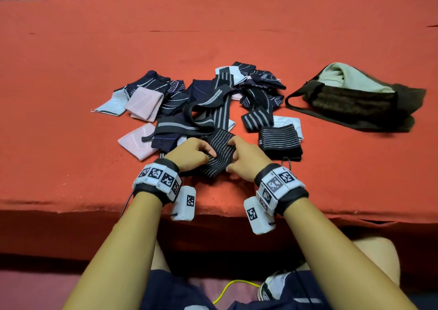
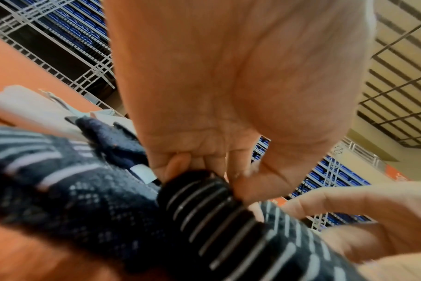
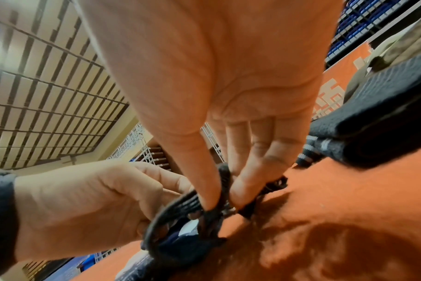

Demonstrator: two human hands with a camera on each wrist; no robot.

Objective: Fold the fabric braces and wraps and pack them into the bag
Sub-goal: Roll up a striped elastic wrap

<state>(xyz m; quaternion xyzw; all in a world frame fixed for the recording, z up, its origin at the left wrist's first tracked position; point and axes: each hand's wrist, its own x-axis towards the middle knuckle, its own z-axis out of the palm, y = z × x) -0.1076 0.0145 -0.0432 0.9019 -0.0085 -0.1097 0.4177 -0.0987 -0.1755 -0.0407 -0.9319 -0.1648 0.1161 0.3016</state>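
In the head view, lower centre of the frame, the left hand (image 1: 189, 154) and the right hand (image 1: 246, 159) are both pinching a black elastic wrap with thin grey stripes (image 1: 219, 153), which is lying at the near edge of the orange cloth-covered table (image 1: 71, 48); because that wrap is overlapping the loose pile of navy, pink and white braces (image 1: 189, 103) above it, a pull could be dragging neighbours along or springing the fold open if either pinch is slipping. The dark brown fabric bag with a pale green lining (image 1: 355, 93) is sitting at the right of the frame, well apart, its inside hidden. A folded black striped wrap (image 1: 280, 141) is lying just right of the hands. In the left wrist view, the left hand's fingers (image 2: 178, 167) are curling onto the wrap's rolled end at centre, while the lower left is blurring into dark patterned cloth that is hard to identify. In the right wrist view, the right hand's thumb (image 3: 199, 182) and forefinger are clamping the wrap's edge at centre; whether the fold is lying even is hidden beneath both hands.
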